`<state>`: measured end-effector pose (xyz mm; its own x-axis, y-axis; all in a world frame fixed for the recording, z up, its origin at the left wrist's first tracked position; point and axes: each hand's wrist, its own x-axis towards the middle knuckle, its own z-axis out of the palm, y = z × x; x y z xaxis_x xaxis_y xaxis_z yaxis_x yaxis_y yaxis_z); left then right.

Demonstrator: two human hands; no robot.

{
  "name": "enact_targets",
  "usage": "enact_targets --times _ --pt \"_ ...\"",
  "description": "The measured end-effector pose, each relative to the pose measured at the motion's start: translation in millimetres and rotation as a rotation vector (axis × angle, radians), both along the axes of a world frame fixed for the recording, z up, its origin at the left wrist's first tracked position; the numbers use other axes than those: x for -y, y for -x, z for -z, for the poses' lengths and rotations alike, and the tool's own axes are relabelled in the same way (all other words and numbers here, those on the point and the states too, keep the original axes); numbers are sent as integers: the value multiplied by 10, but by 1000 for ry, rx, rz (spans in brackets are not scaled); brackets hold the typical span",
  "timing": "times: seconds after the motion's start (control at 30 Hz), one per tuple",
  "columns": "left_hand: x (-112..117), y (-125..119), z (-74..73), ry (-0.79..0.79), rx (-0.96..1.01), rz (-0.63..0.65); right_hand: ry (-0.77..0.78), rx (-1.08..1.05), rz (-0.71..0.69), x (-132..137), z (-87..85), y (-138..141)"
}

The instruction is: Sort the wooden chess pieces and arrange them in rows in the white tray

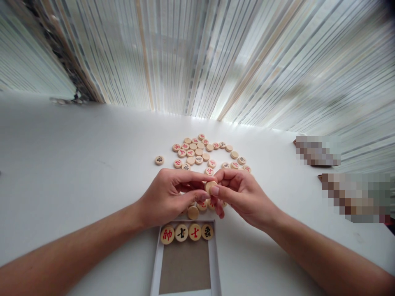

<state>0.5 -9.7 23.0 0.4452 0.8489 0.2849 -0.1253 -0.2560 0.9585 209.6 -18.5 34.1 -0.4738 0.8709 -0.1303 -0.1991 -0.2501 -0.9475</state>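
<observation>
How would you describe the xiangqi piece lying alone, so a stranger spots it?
On the white table, find the cluster of round wooden xiangqi pieces. The lone piece lies left of it, touching none, marked in black.

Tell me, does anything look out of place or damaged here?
Nothing damaged. One xiangqi piece lies alone, left of the loose heap on the table; the four pieces in the box sit in a neat row.

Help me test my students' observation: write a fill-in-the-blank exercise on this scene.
The box holds a row of ____ pieces.
The left hand and right hand pinch exactly ____ wooden piece between them.
The loose pieces lie on a table coloured ____.
Missing words: four; one; white.
</observation>
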Motion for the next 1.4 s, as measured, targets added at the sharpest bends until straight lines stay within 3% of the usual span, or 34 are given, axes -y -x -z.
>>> enact_targets --times 0.53,0.83,1.07,1.23,1.4 --pt "-5 14 27 67 90 67 11 -53 -7 2 -16 -9" --pt "-22 3 59 48 83 -2 -20 -51 32 -31 24 -58" --pt "7 -1 49 98 105 75 -90 38 81 -21 -28 0" --pt "-8 17 83 130 81 57 -188 94 131 -12 -9 7" --pt "-45 45 65 194 98 39 -430 216 196 20 47 -18"
